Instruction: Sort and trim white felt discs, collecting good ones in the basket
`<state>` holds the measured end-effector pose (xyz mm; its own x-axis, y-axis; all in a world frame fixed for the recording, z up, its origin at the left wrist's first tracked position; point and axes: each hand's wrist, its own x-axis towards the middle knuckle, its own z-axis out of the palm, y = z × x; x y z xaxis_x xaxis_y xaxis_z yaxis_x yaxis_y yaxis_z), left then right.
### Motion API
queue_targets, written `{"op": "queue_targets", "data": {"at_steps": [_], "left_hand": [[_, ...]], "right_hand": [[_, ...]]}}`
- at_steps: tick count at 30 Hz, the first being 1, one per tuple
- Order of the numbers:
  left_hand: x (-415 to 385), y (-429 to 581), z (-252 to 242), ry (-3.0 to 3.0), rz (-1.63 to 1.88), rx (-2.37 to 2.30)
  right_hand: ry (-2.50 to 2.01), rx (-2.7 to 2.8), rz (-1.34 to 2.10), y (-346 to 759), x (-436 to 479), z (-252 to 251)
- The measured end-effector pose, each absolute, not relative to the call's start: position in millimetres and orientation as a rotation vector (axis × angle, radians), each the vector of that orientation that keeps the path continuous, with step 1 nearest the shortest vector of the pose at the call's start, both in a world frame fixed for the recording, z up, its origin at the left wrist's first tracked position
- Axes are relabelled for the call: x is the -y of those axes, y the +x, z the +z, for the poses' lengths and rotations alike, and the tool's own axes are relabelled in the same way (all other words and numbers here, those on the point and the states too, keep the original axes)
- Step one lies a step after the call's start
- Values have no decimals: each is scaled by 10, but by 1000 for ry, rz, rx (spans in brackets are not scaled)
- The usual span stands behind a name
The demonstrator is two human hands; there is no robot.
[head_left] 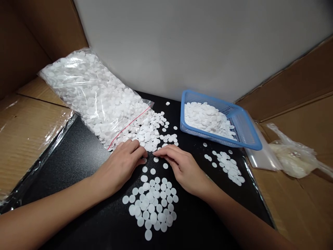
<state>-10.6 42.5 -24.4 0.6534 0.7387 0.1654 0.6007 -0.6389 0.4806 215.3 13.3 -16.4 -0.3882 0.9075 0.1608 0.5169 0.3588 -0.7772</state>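
Small white discs lie on a black tabletop (85, 163). A clear zip bag (91, 93), full of the discs, lies at the left with its mouth open, and discs (148, 133) spill from it. My left hand (122, 166) rests palm down beside this spill, fingers curled loosely on the discs. My right hand (182, 166) lies flat to its right, its forefinger stretched toward the same discs. Between my wrists sits a spread group of discs (153, 203). A smaller heap (229, 166) lies to the right.
A blue plastic basket (247, 135) holding many white discs stands at the back right. Cardboard boxes flank the table on both sides. A crumpled clear bag (291, 156) lies on the right cardboard. A pale wall stands behind.
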Motion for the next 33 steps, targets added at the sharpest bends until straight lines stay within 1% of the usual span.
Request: {"op": "queue_targets", "data": {"at_steps": [6, 8, 12, 14, 16, 20, 23, 27, 29, 33], "left_hand": [[-416, -113, -159, 2352, 502, -1035], [-399, -115, -78, 2213, 532, -1017], [-346, -93, 87, 1711, 610, -1031], [-307, -48, 136, 1410, 601, -983], [-255, 31, 165, 1136, 567, -923], [-146, 278, 243, 782, 509, -915], [-106, 508, 348, 690, 482, -904], [-133, 811, 475, 663, 445, -883], [-159, 938, 500, 665, 431, -874], [-182, 1105, 478, 681, 422, -822]], "right_hand": [[-1278, 1909, 1189, 2107, -1, -32], [-1365, 1895, 1102, 2211, 51, 37], [-1660, 2029, 666, 2651, 188, 92], [-1844, 2093, 543, 2890, 284, 70], [-1985, 2078, 525, 3060, 379, 36], [-2118, 1997, 642, 3149, 492, 6], [-2087, 1955, 719, 3125, 515, 21], [-1929, 1889, 621, 3133, 538, 46], [-1816, 1750, 580, 3145, 552, 57], [-1657, 1471, 636, 3144, 566, 83]]}}
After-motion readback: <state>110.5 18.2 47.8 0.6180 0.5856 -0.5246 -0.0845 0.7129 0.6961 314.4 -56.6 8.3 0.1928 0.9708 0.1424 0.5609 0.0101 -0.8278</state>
